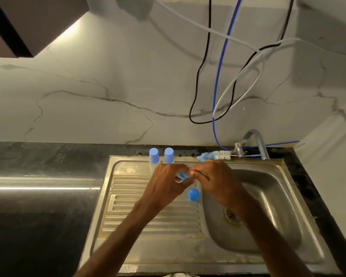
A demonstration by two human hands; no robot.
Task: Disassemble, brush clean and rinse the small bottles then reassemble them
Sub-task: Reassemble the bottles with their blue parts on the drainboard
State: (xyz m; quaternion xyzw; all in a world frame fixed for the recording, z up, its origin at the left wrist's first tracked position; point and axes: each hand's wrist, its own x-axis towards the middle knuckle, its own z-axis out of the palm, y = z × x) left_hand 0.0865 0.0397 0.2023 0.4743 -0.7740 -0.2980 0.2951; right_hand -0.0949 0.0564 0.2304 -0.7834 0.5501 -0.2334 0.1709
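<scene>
bottle (pixel 182 175) in work is held between both hands over the drainboard (pixel 128 196) of the sink (pixel 188 254), just left of the basin (pixel 268 196). left hand (pixel 164 181) has its fingers (pixel 177 167) curled on one end and right hand (pixel 214 177) pinches the other. only a sliver of blue and clear plastic shows between them, so can't tell which part each hand has. one loose blue cap (pixel 193 194) lies on the drainboard just below the hands, at the basin edge. my read: this bottle is already uncapped and disassembly is underway. two capped bottles (pixel 154 155) stand side by side on the back rim, just behind the left hand, blue caps on. untouched or already done and reassembled, can't tell from this view. brush (pixel 214 155) lies on the back rim beside the tap (pixel 257 140), in nobody's hand. no water visible from the tap, and the basin holds no parts. status guess: early to mid. left to do for the held bottle: finish taking it apart, brush, rinse, refit the cap. same cycle for the two at the back if they aren't done.
</scene>
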